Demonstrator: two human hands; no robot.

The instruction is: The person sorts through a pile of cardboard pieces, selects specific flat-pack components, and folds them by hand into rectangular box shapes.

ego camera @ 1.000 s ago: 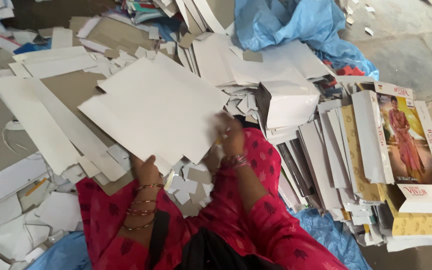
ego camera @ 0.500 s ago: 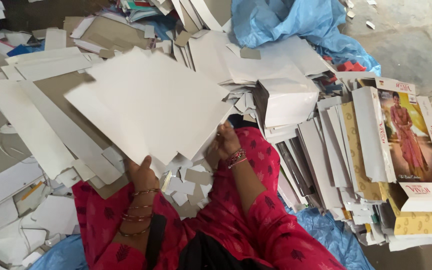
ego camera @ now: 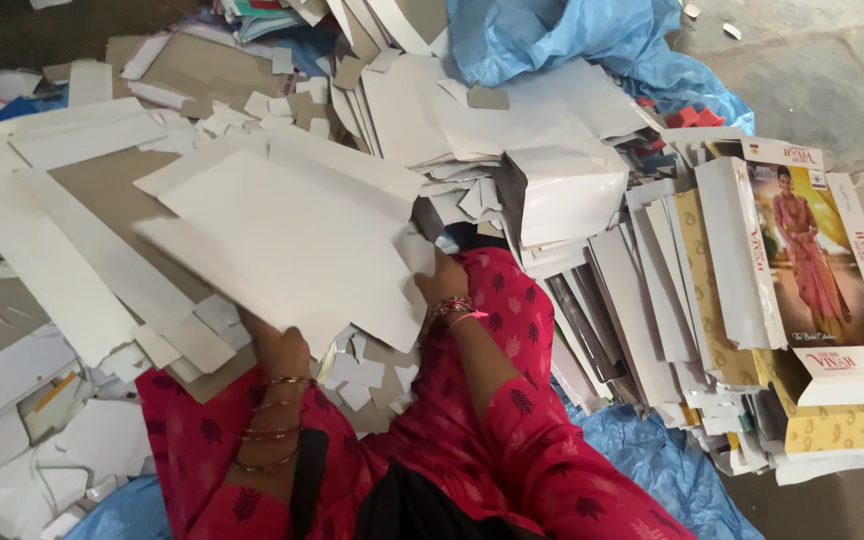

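A stack of large white cardboard sheets (ego camera: 282, 235) is lifted off my lap, tilted up toward the left. My left hand (ego camera: 277, 345) grips its near lower edge; bangles ring that wrist. My right hand (ego camera: 442, 285) holds the sheets' right corner, with red bracelets at the wrist. My lap is covered in red patterned cloth (ego camera: 512, 400), with small white card scraps (ego camera: 357, 370) lying between my arms.
Flattened printed boxes (ego camera: 742, 300) lie stacked at the right, topped by one with a picture of a person. A folded white box (ego camera: 562, 190) sits ahead. Long white card strips (ego camera: 62, 270) lie left. Blue plastic sheeting (ego camera: 572, 40) bunches at the back.
Both hands have raised the white sheets and swung them up and to the left, away from my lap.
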